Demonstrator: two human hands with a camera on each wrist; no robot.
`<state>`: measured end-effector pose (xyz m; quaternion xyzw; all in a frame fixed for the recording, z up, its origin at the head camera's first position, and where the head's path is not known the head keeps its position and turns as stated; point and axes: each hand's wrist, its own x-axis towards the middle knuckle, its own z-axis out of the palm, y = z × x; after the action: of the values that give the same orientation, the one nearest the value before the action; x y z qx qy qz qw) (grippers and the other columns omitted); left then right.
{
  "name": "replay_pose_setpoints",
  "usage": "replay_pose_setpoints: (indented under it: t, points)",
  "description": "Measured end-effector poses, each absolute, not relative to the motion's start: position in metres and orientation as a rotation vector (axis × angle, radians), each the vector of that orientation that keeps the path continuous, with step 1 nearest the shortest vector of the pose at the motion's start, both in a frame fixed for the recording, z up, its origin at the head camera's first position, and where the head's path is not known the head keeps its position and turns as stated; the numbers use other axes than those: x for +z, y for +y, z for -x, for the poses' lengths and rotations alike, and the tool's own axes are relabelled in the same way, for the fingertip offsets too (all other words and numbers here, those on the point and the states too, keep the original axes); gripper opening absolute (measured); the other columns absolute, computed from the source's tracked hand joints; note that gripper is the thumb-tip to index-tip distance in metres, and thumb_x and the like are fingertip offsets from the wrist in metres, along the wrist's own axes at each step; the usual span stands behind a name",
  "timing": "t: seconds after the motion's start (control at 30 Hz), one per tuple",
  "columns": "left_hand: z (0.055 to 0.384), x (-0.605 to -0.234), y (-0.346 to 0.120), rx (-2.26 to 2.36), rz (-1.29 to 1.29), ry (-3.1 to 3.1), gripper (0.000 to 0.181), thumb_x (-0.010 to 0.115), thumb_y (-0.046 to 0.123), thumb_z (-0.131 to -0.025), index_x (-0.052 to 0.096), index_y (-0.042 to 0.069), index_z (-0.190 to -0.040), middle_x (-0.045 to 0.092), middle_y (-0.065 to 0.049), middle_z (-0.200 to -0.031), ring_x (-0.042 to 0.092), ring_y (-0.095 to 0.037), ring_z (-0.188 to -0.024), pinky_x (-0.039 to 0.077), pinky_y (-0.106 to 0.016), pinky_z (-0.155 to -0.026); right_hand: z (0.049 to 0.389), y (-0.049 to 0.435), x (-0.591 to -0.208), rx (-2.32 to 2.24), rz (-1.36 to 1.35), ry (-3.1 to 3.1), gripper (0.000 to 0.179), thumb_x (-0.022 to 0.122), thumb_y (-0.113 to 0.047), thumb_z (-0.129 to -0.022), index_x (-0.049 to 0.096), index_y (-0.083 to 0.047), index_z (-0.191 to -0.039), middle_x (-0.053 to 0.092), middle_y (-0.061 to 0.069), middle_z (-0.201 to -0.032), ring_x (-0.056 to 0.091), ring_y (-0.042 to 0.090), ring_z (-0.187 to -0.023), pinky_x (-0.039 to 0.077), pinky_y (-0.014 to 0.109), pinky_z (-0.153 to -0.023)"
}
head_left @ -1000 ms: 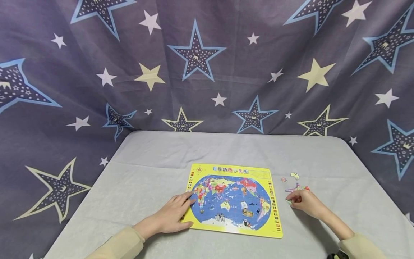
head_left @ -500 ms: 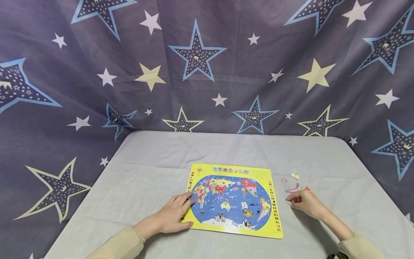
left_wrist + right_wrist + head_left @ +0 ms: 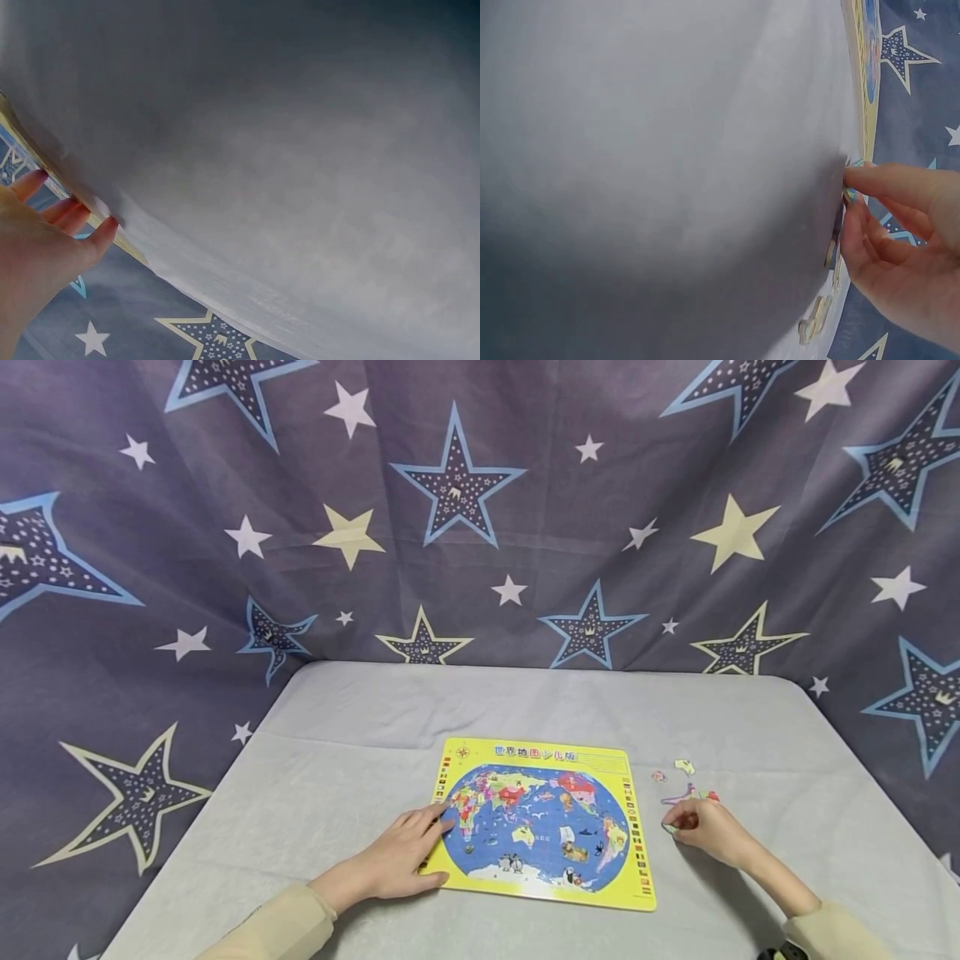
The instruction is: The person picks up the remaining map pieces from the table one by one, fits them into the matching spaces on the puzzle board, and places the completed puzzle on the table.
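Observation:
A yellow-framed world map puzzle board (image 3: 540,893) lies flat on the table, its blue oval filled with coloured continents and animals. My left hand (image 3: 405,857) rests on its left edge, fingers extended over the frame; the left wrist view shows the same hand (image 3: 52,240) at the board's rim. To the right of the board, my right hand (image 3: 707,828) pinches a small greenish puzzle piece (image 3: 670,829) between thumb and forefinger, low over the cloth. The right wrist view shows this piece edge-on, mostly covered by the fingertips (image 3: 859,178).
Just beyond the right hand lie several loose pieces: a pale one (image 3: 684,767), a small round reddish one (image 3: 658,776), a purple one (image 3: 679,797) and a red one (image 3: 712,796). A grey cloth (image 3: 360,710) covers the table; a star-patterned curtain (image 3: 480,577) hangs behind.
Both hands and the board stay in place. The pinched puzzle piece has turned slightly, and less of its face shows in the head view.

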<state>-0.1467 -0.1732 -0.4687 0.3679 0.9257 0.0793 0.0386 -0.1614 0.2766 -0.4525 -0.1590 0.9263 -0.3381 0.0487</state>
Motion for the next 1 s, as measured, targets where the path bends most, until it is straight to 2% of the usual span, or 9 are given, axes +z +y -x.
replay_pose_setpoints:
  t: [0.43,0.7,1.0]
  points:
    - [0.147,-0.467,-0.172,0.248,-1.097,2.826,0.068,0.045,0.053,-0.083,0.036,0.008,-0.134,0.023,-0.012,-0.142,0.024,-0.023,-0.129,0.024,-0.042,-0.102,0.164,0.277,-0.446,-1.061,0.582,2.778,0.01,0.06,0.007,-0.074,0.064,0.0,-0.079,0.058,0.002,-0.072,0.049,0.002,-0.063,0.045,0.02,-0.056]
    - [0.147,-0.466,-0.172,0.249,-1.091,2.824,0.068,0.046,0.052,-0.083,0.036,0.008,-0.134,0.024,-0.012,-0.141,0.025,-0.024,-0.128,0.024,-0.042,-0.102,0.168,0.271,-0.441,-1.104,0.438,2.734,0.01,0.061,0.0,-0.078,0.066,0.0,-0.086,0.062,0.005,-0.078,0.054,0.007,-0.067,0.047,0.021,-0.057]
    - [0.147,-0.467,-0.172,0.246,-1.088,2.822,0.068,0.045,0.053,-0.083,0.036,0.008,-0.134,0.024,-0.012,-0.142,0.025,-0.024,-0.128,0.024,-0.043,-0.102,0.173,0.253,-0.441,-1.181,0.455,2.713,0.011,0.063,-0.001,-0.076,0.065,0.001,-0.087,0.063,0.003,-0.077,0.056,0.008,-0.069,0.048,0.02,-0.06]
